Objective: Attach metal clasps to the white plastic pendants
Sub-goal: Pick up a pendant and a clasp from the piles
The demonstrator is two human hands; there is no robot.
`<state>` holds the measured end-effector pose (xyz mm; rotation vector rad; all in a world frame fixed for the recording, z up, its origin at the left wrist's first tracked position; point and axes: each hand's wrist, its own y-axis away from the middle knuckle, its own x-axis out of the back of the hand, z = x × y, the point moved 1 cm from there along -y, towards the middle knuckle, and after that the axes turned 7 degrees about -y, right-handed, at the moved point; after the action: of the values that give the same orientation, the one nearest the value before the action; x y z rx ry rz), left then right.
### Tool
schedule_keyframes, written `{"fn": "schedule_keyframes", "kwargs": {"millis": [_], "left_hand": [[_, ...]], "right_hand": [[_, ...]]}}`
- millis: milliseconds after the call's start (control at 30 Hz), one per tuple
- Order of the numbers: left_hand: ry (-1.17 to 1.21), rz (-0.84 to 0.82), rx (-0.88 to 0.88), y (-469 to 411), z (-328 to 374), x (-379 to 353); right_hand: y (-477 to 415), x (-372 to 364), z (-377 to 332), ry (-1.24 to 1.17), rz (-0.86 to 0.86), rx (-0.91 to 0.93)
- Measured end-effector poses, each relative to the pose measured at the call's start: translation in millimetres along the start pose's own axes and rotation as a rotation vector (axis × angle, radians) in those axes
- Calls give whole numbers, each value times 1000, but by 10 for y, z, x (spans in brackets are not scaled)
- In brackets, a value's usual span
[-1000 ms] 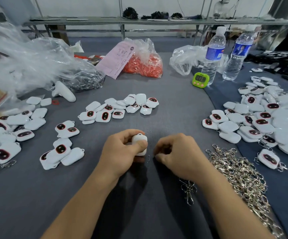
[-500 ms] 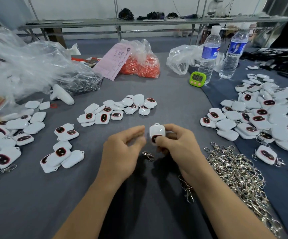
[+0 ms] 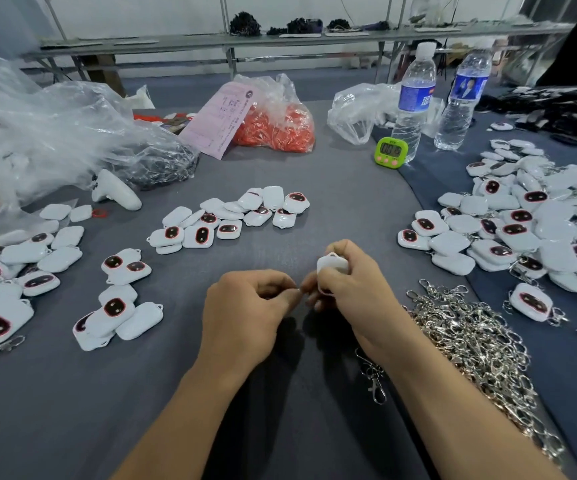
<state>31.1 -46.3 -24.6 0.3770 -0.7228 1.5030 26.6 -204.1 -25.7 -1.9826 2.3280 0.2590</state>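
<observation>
White plastic pendant (image 3: 332,264), rounded, glossy, clasp (image 3: 300,289) pinched

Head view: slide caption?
Right hand grips a white pendant, left hand pinching at its edge, metal clasps heaped alongside.

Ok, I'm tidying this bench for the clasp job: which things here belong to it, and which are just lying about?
In the job: pendant in the right hand, clasp pile, loose pendants.
Lying about: two water bottles, green timer, orange-filled bag, pink slip.

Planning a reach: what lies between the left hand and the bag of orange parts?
Head view: a cluster of white pendants lies between the left hand and the bag.
</observation>
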Motion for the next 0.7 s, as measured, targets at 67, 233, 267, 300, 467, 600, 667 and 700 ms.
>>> {"fn": "schedule_keyframes", "kwargs": {"millis": [67,233,267,300,467,600,667,700], "left_hand": [[119,-15,20,-42,-7,-26],[387,-101,90,-116,-16,-77],[416,-114,95,-118,-13,-84],[427,-122,96,-119,-13,-86],[277,-61,130,-148,-54,-59],[88,76,93,-113,-25,-53],[-20,121,47,-81,-4,-56],[-82,134,16,-65,8,-57]], "right_hand": [[-14,-1,29,112,-48,16],[-48,12,47,230,-24,63],[-58,23,46,255,-3,81],[-65,36,43,275,9,96],[-83,94,37,339,23,138],[-94,110,60,352,34,143],[-89,112,61,360,34,146],[-85,112,57,378,37,155]]}}
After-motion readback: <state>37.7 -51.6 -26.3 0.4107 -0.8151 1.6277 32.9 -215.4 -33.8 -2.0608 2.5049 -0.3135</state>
